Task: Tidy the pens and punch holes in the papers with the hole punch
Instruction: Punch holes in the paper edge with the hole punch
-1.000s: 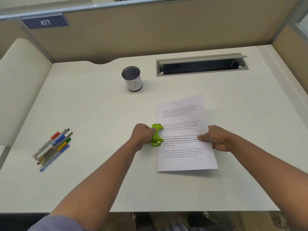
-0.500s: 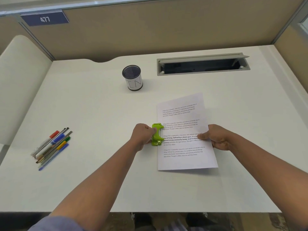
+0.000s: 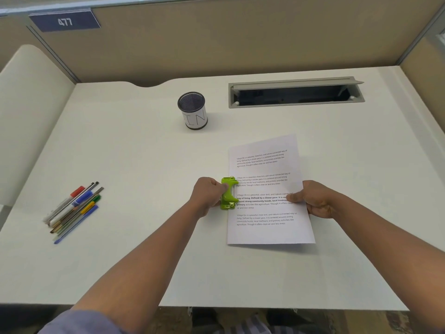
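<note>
1. On the far-left partition, a sign point(image 3: 64, 21) reads "477"; the mesh cup point(image 3: 194, 111) is lettered "IN".
2. Left hand point(image 3: 208, 195) grips the green hole punch point(image 3: 228, 193) at the papers point(image 3: 266, 184)' left edge.
3. Right hand point(image 3: 315, 198) pinches their right edge.
4. Pens point(image 3: 73, 210) lie far left on the desk point(image 3: 134, 165).

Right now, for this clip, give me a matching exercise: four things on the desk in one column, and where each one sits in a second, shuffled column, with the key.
Things:
1. hole punch
2. pens
3. pen cup
4. papers

Places:
A. loose pile at the left of the desk
B. gripped by the left hand, on the papers' left edge
C. standing upright toward the back of the desk, with no pens in view inside
D. right edge pinched by the right hand

Pairs: 1-B, 2-A, 3-C, 4-D
</note>
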The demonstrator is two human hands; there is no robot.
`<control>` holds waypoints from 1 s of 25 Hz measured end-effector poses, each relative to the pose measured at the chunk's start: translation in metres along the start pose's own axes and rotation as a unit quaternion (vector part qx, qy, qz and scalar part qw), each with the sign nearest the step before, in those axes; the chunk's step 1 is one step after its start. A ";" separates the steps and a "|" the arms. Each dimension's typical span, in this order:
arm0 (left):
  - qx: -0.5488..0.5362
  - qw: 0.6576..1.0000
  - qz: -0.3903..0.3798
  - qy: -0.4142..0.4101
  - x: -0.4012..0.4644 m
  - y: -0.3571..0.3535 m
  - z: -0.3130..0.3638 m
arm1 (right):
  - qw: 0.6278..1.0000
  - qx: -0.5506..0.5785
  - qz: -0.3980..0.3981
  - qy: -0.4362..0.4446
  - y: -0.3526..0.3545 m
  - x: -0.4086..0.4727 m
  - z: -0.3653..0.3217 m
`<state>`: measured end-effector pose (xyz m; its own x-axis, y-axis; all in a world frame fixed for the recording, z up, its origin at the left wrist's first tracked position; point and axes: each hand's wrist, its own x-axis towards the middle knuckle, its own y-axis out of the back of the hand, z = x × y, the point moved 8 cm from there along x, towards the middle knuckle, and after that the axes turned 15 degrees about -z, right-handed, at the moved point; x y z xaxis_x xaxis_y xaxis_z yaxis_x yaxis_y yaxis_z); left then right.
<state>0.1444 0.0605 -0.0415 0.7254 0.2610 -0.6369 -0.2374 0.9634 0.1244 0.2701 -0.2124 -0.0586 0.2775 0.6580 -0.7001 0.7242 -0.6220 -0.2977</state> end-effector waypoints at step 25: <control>0.098 0.991 -0.045 0.081 0.007 -0.005 0.024 | 1.000 -0.006 0.015 0.000 0.003 0.004 0.003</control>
<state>0.1659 0.0592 -0.0281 0.6203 0.1755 -0.7645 -0.0341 0.9798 0.1972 0.2718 -0.2133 -0.0643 0.2988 0.6398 -0.7080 0.7232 -0.6359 -0.2694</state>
